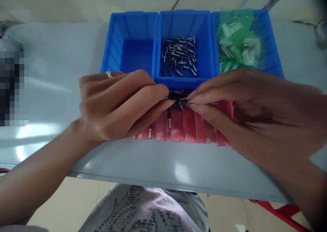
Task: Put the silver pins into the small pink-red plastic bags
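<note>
Main risk is spillage: the loose blind rivets (177, 96) are sitting in a small heap just in front of the middle blue bin (185, 83), w/ both hands crowding them, so a rough pinch could send pins skidding across the red plastic bags (189, 126) and onto the grey table (178, 164), maybe off its front edge. Two stray rivets (169, 118) are already lying across the bags, so they could get missed or snag. Thin bags are bunching up in an overlapping row in front of the bin, and pressure from a hand could shift them or let a sharp pin tail puncture one. L hand (114, 106) is approaching from the bin's left side, fingers (163, 101) held close together w/ tips touching the heap. R hand (245, 112) is coming in from the bin's right side, its blurred fingers (192, 104) nearly together and touching the rivets too. Can't tell if either hand is clamping a rivet, as the tips overlap the heap. More rivets (178, 56) are lying jumbled inside the bin, and a green bag of white parts (237, 41) is sitting in the next bin to its right.
</note>
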The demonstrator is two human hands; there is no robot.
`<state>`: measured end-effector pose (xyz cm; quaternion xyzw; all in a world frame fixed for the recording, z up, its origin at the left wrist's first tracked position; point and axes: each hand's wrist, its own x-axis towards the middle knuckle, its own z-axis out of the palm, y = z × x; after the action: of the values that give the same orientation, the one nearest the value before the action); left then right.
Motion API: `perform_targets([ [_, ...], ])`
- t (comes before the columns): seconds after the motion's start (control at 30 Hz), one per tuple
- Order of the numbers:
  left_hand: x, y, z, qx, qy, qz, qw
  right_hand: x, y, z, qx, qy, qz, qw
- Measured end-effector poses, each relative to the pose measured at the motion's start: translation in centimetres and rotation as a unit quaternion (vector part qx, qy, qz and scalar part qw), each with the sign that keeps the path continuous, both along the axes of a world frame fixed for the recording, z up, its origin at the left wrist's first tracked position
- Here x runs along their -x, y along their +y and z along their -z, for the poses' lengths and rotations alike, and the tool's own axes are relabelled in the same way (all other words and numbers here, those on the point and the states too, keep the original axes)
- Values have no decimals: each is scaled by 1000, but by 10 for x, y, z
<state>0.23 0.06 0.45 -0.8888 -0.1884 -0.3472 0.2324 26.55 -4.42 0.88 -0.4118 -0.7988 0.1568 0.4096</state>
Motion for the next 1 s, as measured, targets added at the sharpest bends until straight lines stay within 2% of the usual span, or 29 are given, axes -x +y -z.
perform_targets([
  [0.07,-1,-3,-1,17,-1,4,1000,2,-1,0,41,68,25,996],
  [0.17,-2,-9,-2,63,11,-9,998,5,-2,0,78,111,38,990],
  [0.33,-1,-13,0,66,-1,5,998,8,-3,2,101,111,42,988],
  [0.5,-1,-8,1,71,-23,14,997,8,-3,5,111,157,49,980],
  [0.7,0,-7,2,75,-15,12,997,10,-2,7,114,125,32,985],
  [0.8,2,-7,2,88,-58,-11,994,11,2,6,151,197,56,967],
  [0.87,4,-6,3,91,-106,-44,989,10,6,3,190,280,40,940],
  [0.93,5,-3,3,88,-126,-62,986,6,9,-2,216,322,11,922],
  [0.97,6,-1,4,86,-120,-60,987,4,10,-4,207,312,14,927],
  [1.0,6,0,5,82,-110,-51,989,1,11,-5,177,275,21,945],
])
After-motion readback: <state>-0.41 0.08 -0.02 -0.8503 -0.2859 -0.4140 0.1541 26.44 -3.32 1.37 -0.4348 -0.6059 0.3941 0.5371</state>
